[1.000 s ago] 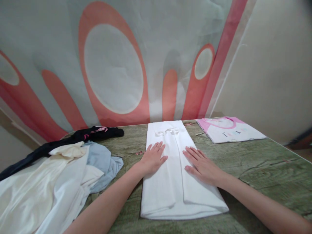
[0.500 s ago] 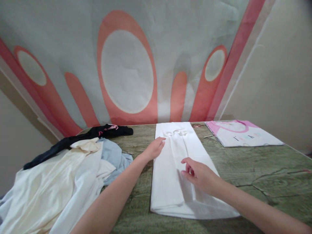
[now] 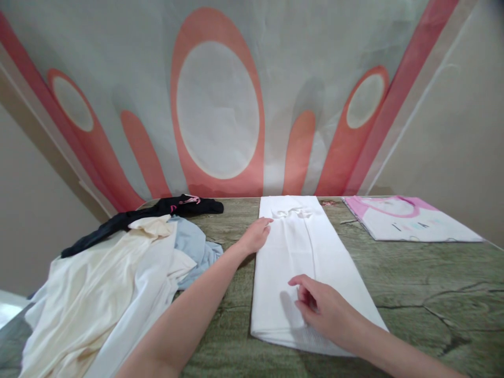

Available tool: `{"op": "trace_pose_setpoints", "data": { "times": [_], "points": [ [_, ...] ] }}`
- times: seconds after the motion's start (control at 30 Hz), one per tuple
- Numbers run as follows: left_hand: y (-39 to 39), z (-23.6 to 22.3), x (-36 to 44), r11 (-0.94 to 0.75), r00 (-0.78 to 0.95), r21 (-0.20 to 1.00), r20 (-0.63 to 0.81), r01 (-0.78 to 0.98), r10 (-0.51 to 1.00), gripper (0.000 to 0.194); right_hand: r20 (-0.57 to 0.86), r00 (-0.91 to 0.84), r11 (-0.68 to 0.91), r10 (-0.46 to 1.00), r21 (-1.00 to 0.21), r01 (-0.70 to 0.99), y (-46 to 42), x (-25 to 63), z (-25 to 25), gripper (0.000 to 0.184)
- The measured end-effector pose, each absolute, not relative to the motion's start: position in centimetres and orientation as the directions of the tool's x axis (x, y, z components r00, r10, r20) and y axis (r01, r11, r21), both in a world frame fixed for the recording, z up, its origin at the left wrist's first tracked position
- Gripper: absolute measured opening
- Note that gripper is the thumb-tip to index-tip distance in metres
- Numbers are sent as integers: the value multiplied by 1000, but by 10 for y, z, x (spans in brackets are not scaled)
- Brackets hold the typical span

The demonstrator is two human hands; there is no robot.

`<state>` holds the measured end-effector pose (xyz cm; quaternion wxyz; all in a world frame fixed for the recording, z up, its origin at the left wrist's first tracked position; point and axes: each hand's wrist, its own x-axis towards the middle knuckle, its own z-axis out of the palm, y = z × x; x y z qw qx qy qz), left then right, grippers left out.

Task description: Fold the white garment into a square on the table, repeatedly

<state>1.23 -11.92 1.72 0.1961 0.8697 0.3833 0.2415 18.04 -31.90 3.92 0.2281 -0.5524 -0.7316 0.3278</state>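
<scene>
In the head view a white garment (image 3: 283, 294) lies folded into a long strip on the table, with a gathered, bow-like detail near its far end. My left hand (image 3: 256, 235) rests on the garment's left edge near that detail, fingers stretched out and holding nothing. Over the near part of the strip is my right hand (image 3: 321, 304), its fingers loosely curved, thumb and index finger apart, nothing between them. It casts a shadow on the cloth. The near end shows stacked fold layers.
At the left, cream and white clothes (image 3: 90, 278) lie in a loose heap, with a light blue garment (image 3: 192, 241) and a black garment (image 3: 157, 210) beside it. A folded pink and white shirt (image 3: 417, 223) lies at the back right of the wood-patterned table (image 3: 425, 278).
My right hand has moved toward the near end of the white garment, whose near part now looks flatter and smoother. My left hand stays at the left edge. The camera has shifted slightly.
</scene>
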Motion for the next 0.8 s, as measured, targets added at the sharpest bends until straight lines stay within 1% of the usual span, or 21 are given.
{"op": "trace_pose_setpoints", "data": {
  "times": [0.07, 0.13, 0.27, 0.4, 0.47, 0.63, 0.7, 0.8],
  "points": [
    [-120, 15, 13, -634, 600, 519, 261, 573, 756, 35, -4, -257, 169, 966, -745, 645, -318, 180, 37, 26],
    [-120, 13, 13, -640, 613, 511, 250, 574, 749, 35, 21, -235, 170, 972, -753, 635, -318, 179, 34, 28],
    [-121, 13, 14, -649, 632, 492, 230, 580, 740, 36, 65, -269, 217, 961, -780, 587, -318, 174, 32, 36],
    [-124, 16, 14, -656, 644, 471, 217, 590, 734, 37, 104, -294, 255, 950, -803, 539, -318, 175, 35, 36],
    [-128, 19, 15, -674, 662, 430, 205, 601, 721, 39, 118, -301, 267, 946, -812, 519, -318, 179, 40, 34],
    [-147, 27, 22, -759, 757, 259, 132, 597, 640, 45, 136, -325, 293, 936, -812, 505, -317, 190, 52, 32],
    [-154, 28, 25, -775, 779, 232, 96, 588, 620, 47, 108, -348, 286, 931, -809, 514, -316, 192, 52, 31],
    [-160, 29, 27, -778, 790, 225, 58, 586, 611, 50, 61, -380, 274, 923, -797, 538, -316, 191, 48, 31]
  ]
}}
